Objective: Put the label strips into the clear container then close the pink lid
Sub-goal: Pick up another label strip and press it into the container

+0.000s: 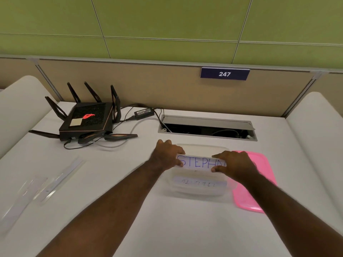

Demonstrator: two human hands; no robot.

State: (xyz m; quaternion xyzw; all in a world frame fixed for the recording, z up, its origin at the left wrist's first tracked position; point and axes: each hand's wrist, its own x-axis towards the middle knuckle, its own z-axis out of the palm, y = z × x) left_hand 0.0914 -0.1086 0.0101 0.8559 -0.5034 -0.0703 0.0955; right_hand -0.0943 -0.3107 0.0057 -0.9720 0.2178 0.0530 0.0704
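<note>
Both hands pinch one strip (199,162) by its ends, left hand (168,154), right hand (234,165), over the open container (199,191). Keep it level, lower flat, let go. Another strip seems already inside, blurred. More strips (46,186) far left on surface (167,229); router (87,120) behind; lid (259,164) right, touching container.

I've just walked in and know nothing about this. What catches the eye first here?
Both hands, left hand and right hand, hold a label strip with blue handwriting over the clear container at the centre. A bright pink lid lies just right of it. A black router with antennas sits far left.
</note>
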